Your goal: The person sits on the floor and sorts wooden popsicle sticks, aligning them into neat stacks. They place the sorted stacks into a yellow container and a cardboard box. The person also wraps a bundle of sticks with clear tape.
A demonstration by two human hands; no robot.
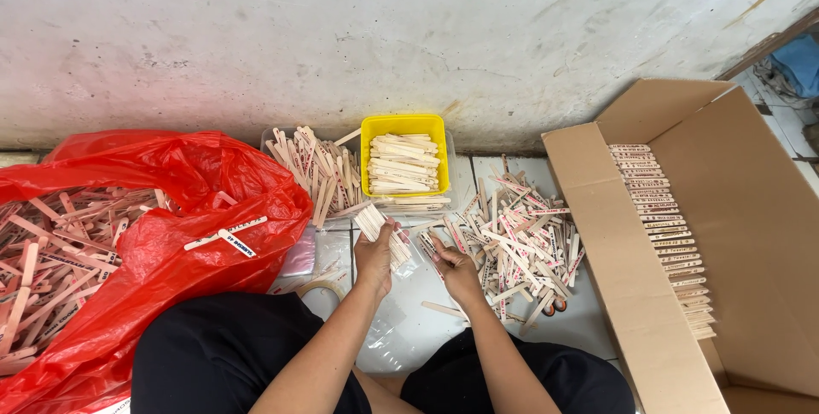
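pale floor by the wall held loose sticks; left hand clenched a stick bundle angled toward the wall, right hand pinching sticks just beside it.

Big red plastic bag on the left, stuffed with wooden sticks. Against the grey concrete wall sits a yellow tub with sticks stacked flat inside, and a clear tray of more beside it. On the right, an open cardboard box with a neat row of sticks.
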